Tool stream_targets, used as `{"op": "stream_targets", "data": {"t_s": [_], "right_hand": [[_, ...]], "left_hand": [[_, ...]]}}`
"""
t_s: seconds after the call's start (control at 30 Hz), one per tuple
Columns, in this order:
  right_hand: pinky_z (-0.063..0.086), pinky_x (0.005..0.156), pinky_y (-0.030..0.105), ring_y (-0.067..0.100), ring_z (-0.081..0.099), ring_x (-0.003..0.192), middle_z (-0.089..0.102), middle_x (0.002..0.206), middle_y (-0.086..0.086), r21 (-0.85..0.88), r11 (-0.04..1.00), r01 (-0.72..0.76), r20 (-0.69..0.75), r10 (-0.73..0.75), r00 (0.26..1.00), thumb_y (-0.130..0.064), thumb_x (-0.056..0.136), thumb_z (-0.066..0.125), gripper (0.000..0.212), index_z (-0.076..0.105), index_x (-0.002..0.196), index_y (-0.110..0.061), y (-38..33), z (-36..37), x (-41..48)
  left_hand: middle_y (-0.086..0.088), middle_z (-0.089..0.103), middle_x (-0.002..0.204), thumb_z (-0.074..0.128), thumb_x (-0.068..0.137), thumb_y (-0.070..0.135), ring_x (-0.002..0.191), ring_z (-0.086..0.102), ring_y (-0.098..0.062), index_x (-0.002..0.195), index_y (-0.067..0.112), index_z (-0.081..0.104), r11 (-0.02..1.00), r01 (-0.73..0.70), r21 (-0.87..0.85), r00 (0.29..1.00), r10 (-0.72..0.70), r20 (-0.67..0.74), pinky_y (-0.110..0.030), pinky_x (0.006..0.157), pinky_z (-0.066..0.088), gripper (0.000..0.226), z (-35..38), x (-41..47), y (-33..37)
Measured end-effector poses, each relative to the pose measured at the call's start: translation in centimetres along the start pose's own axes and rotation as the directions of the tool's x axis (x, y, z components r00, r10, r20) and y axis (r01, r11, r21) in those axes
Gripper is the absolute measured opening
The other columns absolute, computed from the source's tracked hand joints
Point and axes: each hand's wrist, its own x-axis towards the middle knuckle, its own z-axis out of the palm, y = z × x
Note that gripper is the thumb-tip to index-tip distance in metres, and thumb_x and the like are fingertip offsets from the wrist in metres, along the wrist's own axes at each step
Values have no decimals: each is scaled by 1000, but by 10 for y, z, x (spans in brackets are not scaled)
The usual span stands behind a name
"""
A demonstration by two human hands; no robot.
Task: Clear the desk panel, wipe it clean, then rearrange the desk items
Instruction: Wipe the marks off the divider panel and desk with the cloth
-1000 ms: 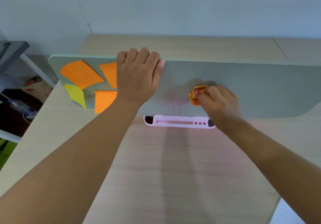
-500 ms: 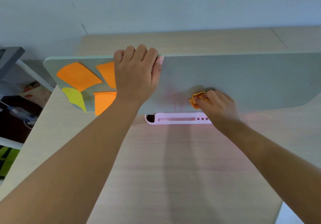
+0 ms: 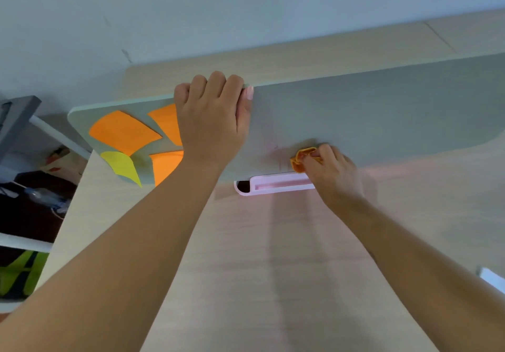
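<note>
A grey-green desk panel (image 3: 382,111) stands upright across the wooden desk (image 3: 273,256). My left hand (image 3: 211,118) grips the panel's top edge, fingers curled over it. My right hand (image 3: 332,171) pinches a crumpled orange cloth (image 3: 300,157) against the panel's lower face. Faint pink marks (image 3: 273,146) show just left of the cloth. Orange sticky notes (image 3: 123,131) and a yellow sticky note (image 3: 123,165) cling to the panel's left end. A pink holder (image 3: 273,185) sits at the panel's foot.
The wall (image 3: 246,10) runs behind the desk. To the left of the desk stand a grey shelf (image 3: 16,116) and dark clutter with a green item (image 3: 19,272). A white object (image 3: 492,278) peeks in at the right edge.
My right hand with the cloth has slid down the panel toward the pink holder. The pink marks have grown fainter. My left hand keeps its grip on the top edge.
</note>
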Motion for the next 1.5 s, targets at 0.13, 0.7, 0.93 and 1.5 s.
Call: {"op": "stream_targets", "data": {"t_s": [0.13, 0.7, 0.93, 1.5], "right_hand": [[29, 54, 26, 32, 55, 72, 55, 90, 9, 122, 965, -230, -80, 241, 967, -4, 76, 74, 13, 63, 81, -8, 5, -25, -4], [30, 60, 28, 19, 46, 97, 60, 113, -2, 126, 849, -514, 89, 506, 858, -16, 95, 55, 16, 68, 100, -22, -29, 25, -32], [31, 51, 30, 28, 55, 90, 55, 113, 0, 152, 916, -370, 241, 329, 913, -11, 91, 60, 18, 62, 105, -22, -95, 53, -12], [30, 56, 28, 27, 52, 95, 48, 117, 0, 184, 899, -397, 303, 333, 893, -16, 95, 53, 16, 61, 105, -25, -82, 39, -12]], "left_hand": [[-5, 55, 79, 39, 103, 33, 72, 45, -31, 86, 14, 57, 1000, 11, 11, 1000, -11, -19, -41, 71, 33, 31, 3, -3, 0], [-5, 56, 77, 44, 101, 34, 71, 48, -31, 83, 15, 60, 1000, 0, -16, 997, -2, -76, -41, 70, 32, 31, 7, 0, 1], [-4, 57, 78, 43, 102, 35, 72, 48, -31, 85, 15, 60, 1000, -11, -17, 998, 10, -62, -40, 70, 31, 31, 5, 0, 1], [-4, 55, 77, 40, 102, 35, 72, 46, -30, 84, 15, 58, 1000, 8, -17, 999, -9, -43, -41, 70, 33, 32, 4, 0, 2]]}}
